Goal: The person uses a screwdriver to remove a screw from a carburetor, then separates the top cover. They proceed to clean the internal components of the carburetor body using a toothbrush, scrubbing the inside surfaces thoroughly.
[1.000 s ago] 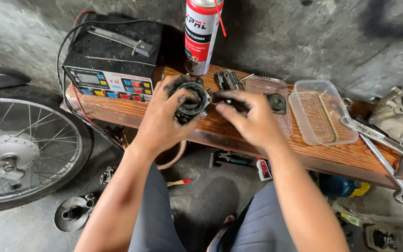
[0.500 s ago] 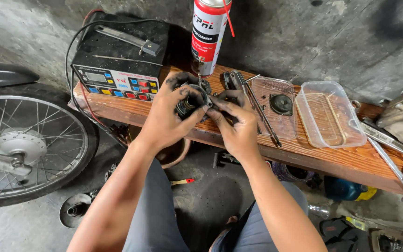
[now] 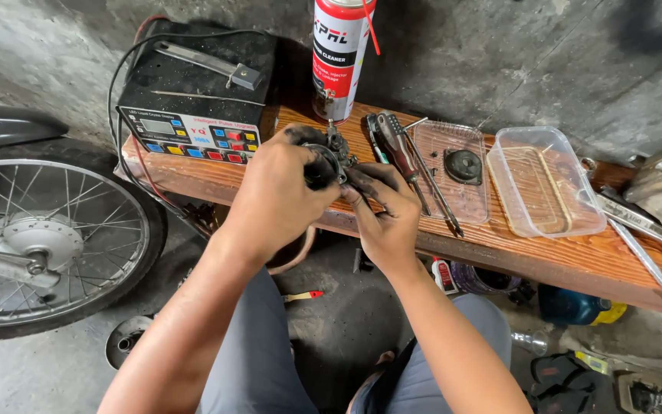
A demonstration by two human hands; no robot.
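My left hand [image 3: 277,192] grips a small greasy metal engine part [image 3: 329,159] above the front edge of a wooden bench [image 3: 515,257]. My right hand [image 3: 383,208] meets it from the right, with blackened fingertips pinched on the same part. Most of the part is hidden by my fingers. A screwdriver with a dark red handle [image 3: 398,146] lies on the bench just right of my hands, beside a thin metal rod [image 3: 432,192].
A black battery charger [image 3: 193,115] sits at the bench's left end, and a red and white spray can [image 3: 340,54] stands behind my hands. Two clear plastic trays [image 3: 542,184] lie to the right, one holding a round black piece [image 3: 463,165]. Wrenches [image 3: 653,253] lie far right. A spoked wheel [image 3: 40,245] stands left.
My right hand drew in from the right and closed on the part beside the left hand. The view shifted slightly, and both hands now sit closer together.
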